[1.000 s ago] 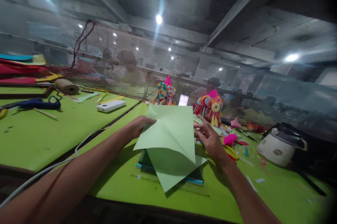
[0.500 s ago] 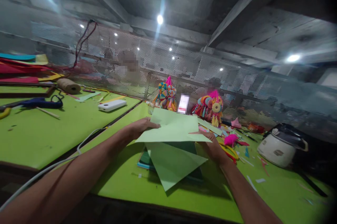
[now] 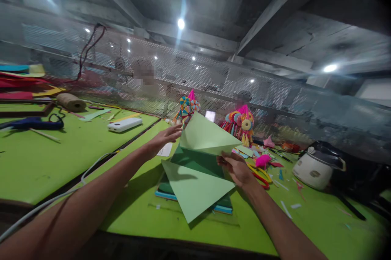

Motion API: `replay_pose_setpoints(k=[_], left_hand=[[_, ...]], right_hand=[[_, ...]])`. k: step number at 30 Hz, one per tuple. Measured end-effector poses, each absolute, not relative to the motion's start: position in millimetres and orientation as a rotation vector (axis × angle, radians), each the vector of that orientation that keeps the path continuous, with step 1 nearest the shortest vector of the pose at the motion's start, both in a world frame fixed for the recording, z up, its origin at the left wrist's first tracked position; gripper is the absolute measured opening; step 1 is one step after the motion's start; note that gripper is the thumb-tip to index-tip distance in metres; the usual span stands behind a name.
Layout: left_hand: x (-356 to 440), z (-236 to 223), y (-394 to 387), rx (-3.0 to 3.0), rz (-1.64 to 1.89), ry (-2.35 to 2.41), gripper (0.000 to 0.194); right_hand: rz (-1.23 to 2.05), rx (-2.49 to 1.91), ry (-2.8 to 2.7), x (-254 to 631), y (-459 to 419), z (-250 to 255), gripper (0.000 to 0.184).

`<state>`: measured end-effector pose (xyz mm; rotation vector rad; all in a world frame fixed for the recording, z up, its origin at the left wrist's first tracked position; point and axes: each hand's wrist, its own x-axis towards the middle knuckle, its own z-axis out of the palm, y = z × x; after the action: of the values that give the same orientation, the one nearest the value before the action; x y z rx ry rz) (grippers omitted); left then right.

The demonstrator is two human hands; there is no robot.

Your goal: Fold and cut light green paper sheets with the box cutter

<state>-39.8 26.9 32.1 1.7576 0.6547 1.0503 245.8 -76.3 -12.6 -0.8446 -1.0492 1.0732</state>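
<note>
A light green paper sheet (image 3: 205, 136), creased along a diagonal, stands half lifted over a stack of coloured paper (image 3: 195, 201) on the green table (image 3: 146, 207). My right hand (image 3: 235, 167) pinches the sheet's right edge at the fold. My left hand (image 3: 166, 137) reaches forward beside the sheet's raised left flap, fingers stretched out and touching its edge. The lower half of the sheet (image 3: 195, 188) lies flat on the stack, pointing toward me.
Two colourful paper ornaments (image 3: 187, 107) (image 3: 242, 123) stand behind the sheet by a perforated metal screen (image 3: 275, 101). A white rice cooker (image 3: 317, 166) sits at right among paper scraps (image 3: 265, 166). A white power bank (image 3: 122, 124), twine roll (image 3: 69, 101) and cable (image 3: 91, 166) lie left. People sit beyond the screen.
The sheet's upper half went down toward flat, then came up again into a raised flap. My left hand let go of the edge and opened out. The camera tilted slightly.
</note>
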Motion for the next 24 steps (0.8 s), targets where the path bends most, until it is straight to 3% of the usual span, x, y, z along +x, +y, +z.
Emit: replay_pose_setpoints(k=[5, 12, 24], left_hand=[[-32.1, 26.7, 22.2, 1.802, 0.926, 0.704, 0.088], [-33.9, 24.9, 26.0, 1.726, 0.805, 0.700, 0.039], [-30.1, -3.9, 26.4, 1.819, 0.748, 1.004, 0.029]], right_hand=[[1.061, -0.872, -1.117, 243.7, -76.8, -13.5, 0.025], [1.005, -0.921, -1.236, 249.0, -78.5, -11.8, 0.023], [0.834, -1.479, -1.335, 252.9, -76.7, -24.4, 0.040]])
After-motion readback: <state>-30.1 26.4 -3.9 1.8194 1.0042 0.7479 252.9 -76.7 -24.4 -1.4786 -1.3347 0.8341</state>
